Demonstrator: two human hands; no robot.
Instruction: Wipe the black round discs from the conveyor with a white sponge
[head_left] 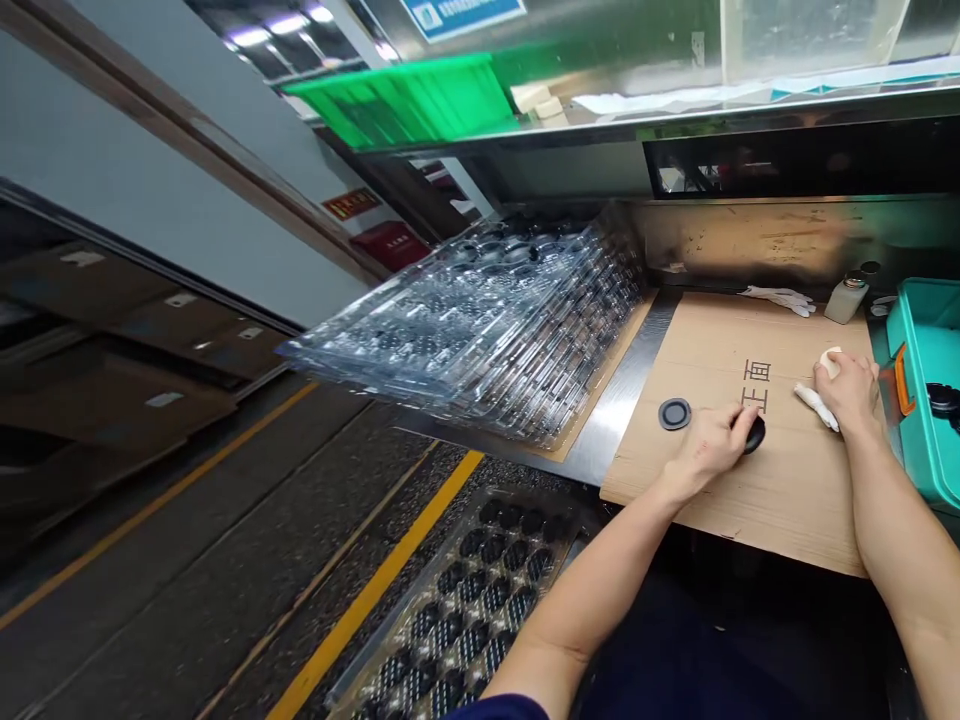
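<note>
My left hand rests on the brown cardboard sheet and grips a small black round part at its fingertips. A second black round part lies flat on the cardboard just left of that hand. My right hand is further right on the cardboard, closed on a white wiping cloth that sticks out to the left of the fingers. Printed characters show on the cardboard between my hands.
A stack of clear plastic blister trays lies tilted on the bench at left. Another tray with black parts sits low by the floor's yellow line. A teal bin stands at right, a white glove and small bottle behind.
</note>
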